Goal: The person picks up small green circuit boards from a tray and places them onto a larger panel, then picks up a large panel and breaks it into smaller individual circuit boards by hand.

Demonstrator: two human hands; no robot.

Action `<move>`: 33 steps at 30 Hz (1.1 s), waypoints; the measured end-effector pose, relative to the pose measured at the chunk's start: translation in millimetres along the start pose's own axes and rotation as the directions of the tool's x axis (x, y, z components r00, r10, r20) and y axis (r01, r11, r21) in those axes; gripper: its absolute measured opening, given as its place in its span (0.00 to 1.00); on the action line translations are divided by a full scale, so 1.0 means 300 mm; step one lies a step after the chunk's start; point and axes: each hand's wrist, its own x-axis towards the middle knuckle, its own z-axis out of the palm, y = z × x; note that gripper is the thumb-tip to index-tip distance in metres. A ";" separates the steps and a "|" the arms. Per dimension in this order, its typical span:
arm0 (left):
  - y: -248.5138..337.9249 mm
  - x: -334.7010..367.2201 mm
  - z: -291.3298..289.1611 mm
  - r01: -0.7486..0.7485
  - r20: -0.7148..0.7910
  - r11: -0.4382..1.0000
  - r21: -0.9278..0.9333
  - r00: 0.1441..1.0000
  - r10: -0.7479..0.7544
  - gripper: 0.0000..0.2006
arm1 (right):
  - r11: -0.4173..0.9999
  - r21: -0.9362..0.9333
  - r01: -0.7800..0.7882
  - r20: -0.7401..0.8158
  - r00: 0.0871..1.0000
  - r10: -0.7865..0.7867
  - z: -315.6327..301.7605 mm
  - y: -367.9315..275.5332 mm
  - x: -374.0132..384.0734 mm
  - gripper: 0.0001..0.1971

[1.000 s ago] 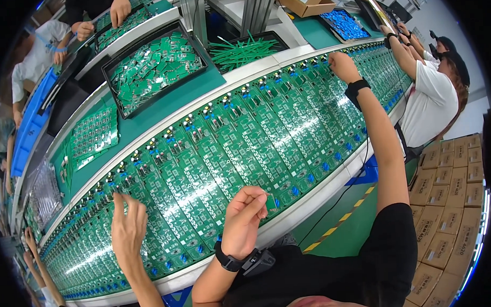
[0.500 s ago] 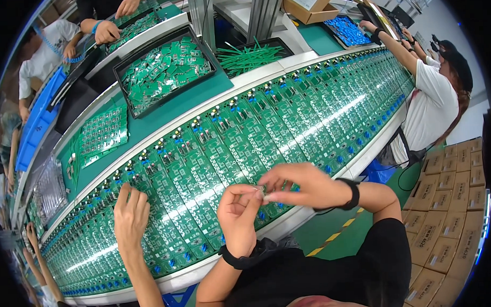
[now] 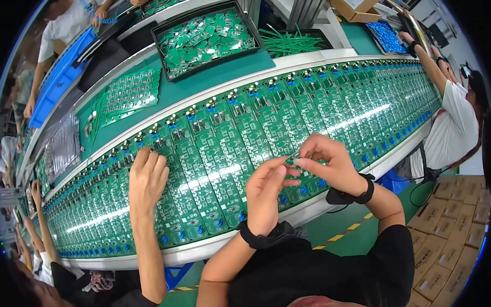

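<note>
My left hand (image 3: pixel 266 193) and my right hand (image 3: pixel 329 164) meet above the near middle of a long row of green circuit boards (image 3: pixel 224 176). Thumb and fingers of both pinch a small green circuit board (image 3: pixel 292 160) with a light metallic part on it, mostly hidden by the fingertips. Each of my wrists wears a black band. To the left, a co-worker's hand (image 3: pixel 149 176) reaches over the same row, its fingertips at the small components along the far edge; whether it holds anything is hidden.
Beyond the row's pale rail stand a black tray (image 3: pixel 168 69) heaped with small green boards, a pile of green strips (image 3: pixel 290 42) and a tray of blue parts (image 3: pixel 386 37). Flat board panels (image 3: pixel 132 92) lie at left. A co-worker (image 3: pixel 455 113) works at right, near stacked cartons (image 3: pixel 448 222).
The view has shifted, so the scene sits farther right and higher. My right hand has turned more upright, fingers closer round the small board. The co-worker's hand stays at the far-edge components.
</note>
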 end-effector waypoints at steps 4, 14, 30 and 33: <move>-0.001 0.003 -0.002 0.053 0.045 0.998 -0.042 0.998 -0.051 0.08 | 0.881 -0.339 0.331 0.124 0.944 -0.307 -0.028 -0.027 -0.006 0.07; -0.037 -0.002 -0.015 -0.027 0.091 0.998 0.051 0.996 0.023 0.05 | 0.995 0.059 -0.083 0.122 0.990 0.075 -0.036 -0.061 -0.064 0.09; -0.044 0.000 0.045 0.156 0.172 0.979 0.134 0.969 -0.178 0.05 | 0.548 -0.758 -0.355 -0.575 0.761 -0.301 -0.974 0.183 0.073 0.08; -0.046 0.003 0.029 0.188 0.169 0.973 0.131 0.963 -0.208 0.05 | 0.439 -0.794 -0.421 -0.573 0.760 -0.308 -1.123 0.310 0.122 0.10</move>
